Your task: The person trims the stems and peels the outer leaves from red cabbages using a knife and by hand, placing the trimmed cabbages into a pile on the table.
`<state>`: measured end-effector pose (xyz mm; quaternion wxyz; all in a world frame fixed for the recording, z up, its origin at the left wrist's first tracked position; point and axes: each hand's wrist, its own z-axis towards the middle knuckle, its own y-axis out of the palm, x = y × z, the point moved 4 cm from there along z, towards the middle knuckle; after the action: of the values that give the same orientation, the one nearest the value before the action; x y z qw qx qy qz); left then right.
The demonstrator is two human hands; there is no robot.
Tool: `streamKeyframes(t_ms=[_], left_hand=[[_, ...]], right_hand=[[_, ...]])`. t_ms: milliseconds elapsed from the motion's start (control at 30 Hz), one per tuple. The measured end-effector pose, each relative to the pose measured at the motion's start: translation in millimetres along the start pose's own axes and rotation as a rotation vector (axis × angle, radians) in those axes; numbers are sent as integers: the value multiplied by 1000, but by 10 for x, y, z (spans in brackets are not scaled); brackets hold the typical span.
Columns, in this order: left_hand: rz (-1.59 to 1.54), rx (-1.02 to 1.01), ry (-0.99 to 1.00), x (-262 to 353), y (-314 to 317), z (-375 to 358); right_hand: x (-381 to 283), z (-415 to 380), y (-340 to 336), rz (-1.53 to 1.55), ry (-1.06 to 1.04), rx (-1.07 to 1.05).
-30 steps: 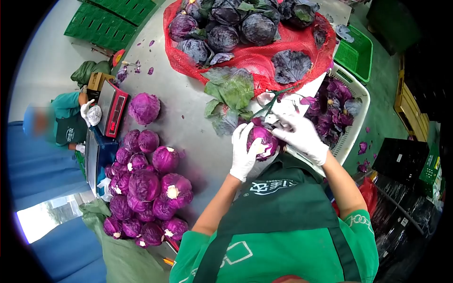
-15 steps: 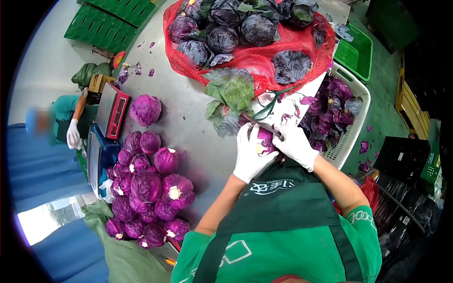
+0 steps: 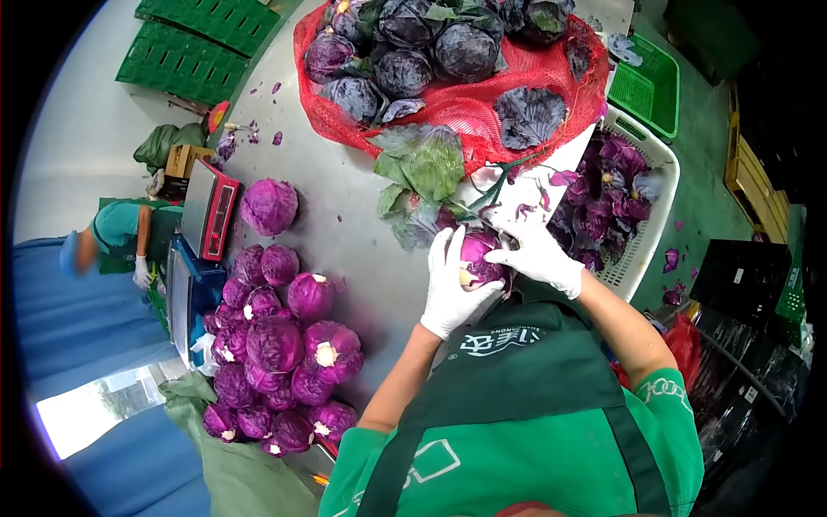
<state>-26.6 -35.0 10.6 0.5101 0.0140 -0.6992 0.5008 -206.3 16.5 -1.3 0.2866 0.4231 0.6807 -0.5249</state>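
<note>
My left hand [image 3: 450,289], in a white glove, is wrapped round the left side of a red cabbage [image 3: 479,258] held close to my apron. The cabbage's pale cut stem end faces left. My right hand [image 3: 538,260], also gloved, is closed at the cabbage's upper right with its thumb pressed on the leaves. A dark knife blade [image 3: 476,221] shows in part by its fingers; its handle is hidden. Just beyond my hands lie loose green outer leaves [image 3: 422,164] and purple scraps.
A red mesh bag [image 3: 465,103] holds several untrimmed cabbages. To the right is a white basket [image 3: 659,220] of purple leaves, with a green crate [image 3: 650,90] behind. Trimmed cabbages [image 3: 274,345] are piled at left, near a red scale [image 3: 222,215]. A co-worker [image 3: 121,228] stands beyond.
The cabbage has turned slightly in my hands, and my right thumb now reaches across it. Less of the blade shows. The co-worker's gloved hand has moved down.
</note>
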Motion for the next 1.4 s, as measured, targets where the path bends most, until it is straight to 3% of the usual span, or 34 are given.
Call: streamKeyframes(t_ms=[33,167,200,267,300,333,367,400,467,533,567,600,667,700,733,800,867,900,967,1067,1133,1200,1333,1400], left_hand=[[5,1,2,-26,-2,14],[13,12,14,-21,51,-23],[73,16,29,12,66,4],[54,-5,40,96,39,-44],[41,32,23,60,27,-88],[28,75,6,4,22,-86],[-37,99,-31,-79,38,-113],[-34,85,-66,-65,12,-101],[-69,78,-75,-53,17,-60],[-42,57,-30,-80,40,-45],[-46,65,-37,-94,29,-51],[-40,66,-41,-112,5,-54],[-93,36,-15,-140,-19,-62],[-74,62,7,-134,-5,-73],[-75,56,8,-143,-10,-100],[-92,69,40,-183,-38,-75],[-137,72,19,-245,-52,-109],[-85,33,1,-198,-84,-116],[14,-34,-5,-119,-121,-44],[23,-144,98,-240,-85,4],[-10,-163,113,-251,-131,41],[-580,-72,-8,-345,-111,22],[-281,245,-195,-349,140,-110],[-320,176,-213,-241,185,-153]], right_hand=[[-18,-10,52,-98,-165,182],[-93,-65,91,-349,-238,378],[-18,-4,70,-552,-210,455],[510,185,-194,-261,69,471],[691,150,-333,-201,68,535],[720,151,-472,-142,61,597],[621,109,-478,-10,-224,749],[210,-51,-542,97,253,300],[-138,-153,-266,-210,-60,309],[-197,-132,-10,-135,64,120],[-72,-98,107,119,-33,219],[-58,-75,69,82,117,154],[110,-63,103,-157,-166,466],[218,-36,72,-236,-39,405],[495,34,12,-267,-130,557],[857,75,-116,-273,136,507],[784,81,-338,-210,124,540],[402,-13,-468,-244,-2,599],[-223,-99,-515,-261,-157,358],[-168,-47,-81,-232,-341,107],[-81,-14,21,-218,-341,195],[-72,-16,53,-125,-328,212],[-199,-132,110,-256,-357,471],[77,4,-105,-314,-228,539]])
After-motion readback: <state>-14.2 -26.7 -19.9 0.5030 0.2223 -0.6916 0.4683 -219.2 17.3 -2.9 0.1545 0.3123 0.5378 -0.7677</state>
